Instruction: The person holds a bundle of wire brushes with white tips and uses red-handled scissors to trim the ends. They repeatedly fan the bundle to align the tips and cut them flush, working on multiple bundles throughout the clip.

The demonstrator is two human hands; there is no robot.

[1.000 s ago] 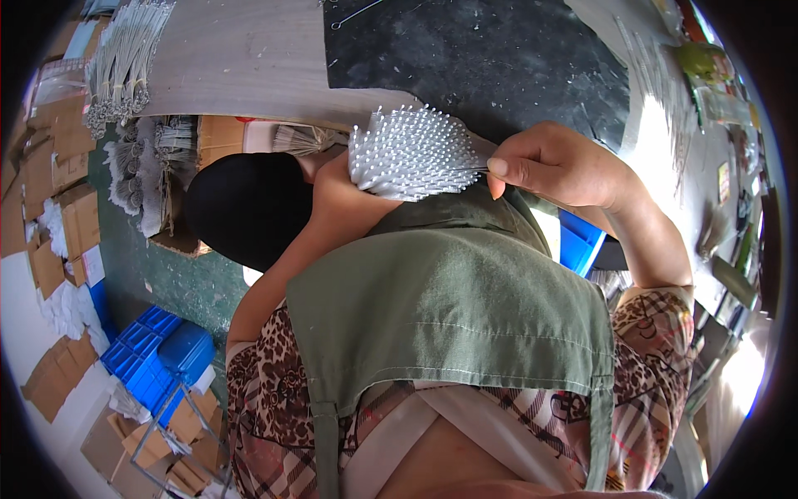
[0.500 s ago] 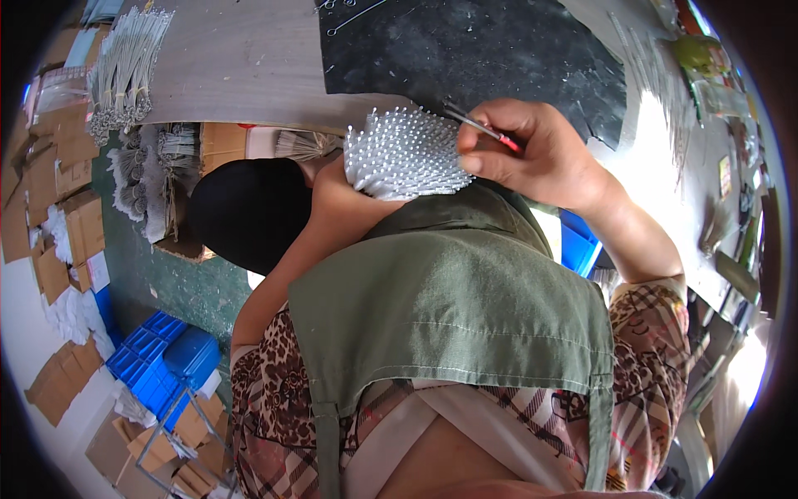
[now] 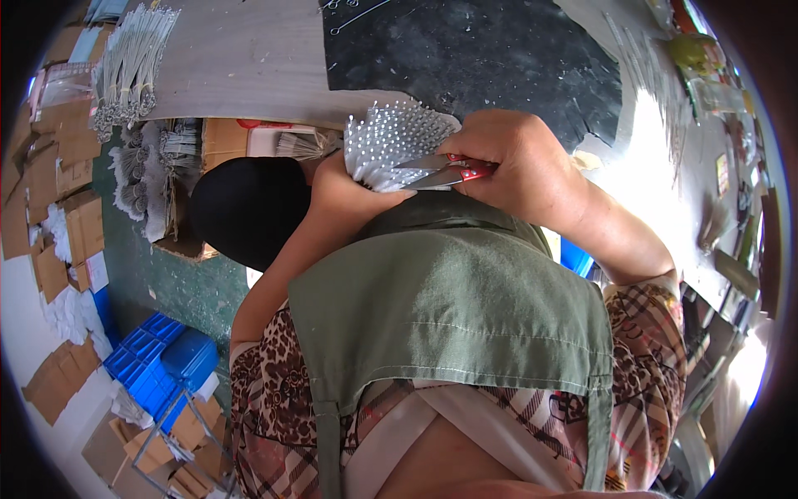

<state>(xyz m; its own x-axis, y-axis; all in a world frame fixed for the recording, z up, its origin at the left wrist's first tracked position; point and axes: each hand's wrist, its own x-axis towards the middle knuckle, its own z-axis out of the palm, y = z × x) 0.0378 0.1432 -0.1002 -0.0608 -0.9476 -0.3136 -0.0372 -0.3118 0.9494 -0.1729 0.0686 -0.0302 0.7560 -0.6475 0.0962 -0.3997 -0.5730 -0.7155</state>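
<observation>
A thick bundle of thin silver-white rods (image 3: 395, 137), each with a small bright tip, stands in front of my apron with its tips facing up. My left hand (image 3: 345, 185) is wrapped round its left and near side, the thumb lying along the lower edge. In my right hand (image 3: 515, 162) is a pair of scissors (image 3: 440, 177), with red at its handles and two metal blades spread in a narrow V. The blades lie at the near right side of the bundle, among or against the rods. My right fingers partly hide the handles.
A grey table (image 3: 241, 58) with a black mat (image 3: 465, 50) lies ahead. Bundled wires (image 3: 137, 58) sit at its left end, and more hang above a cardboard box (image 3: 187, 241). Blue crates (image 3: 154, 358) and cardboard stand on the floor at left.
My right hand has turned over and brought the scissors down to the near right side of the bundle. The blades now show apart. The left hand keeps its hold.
</observation>
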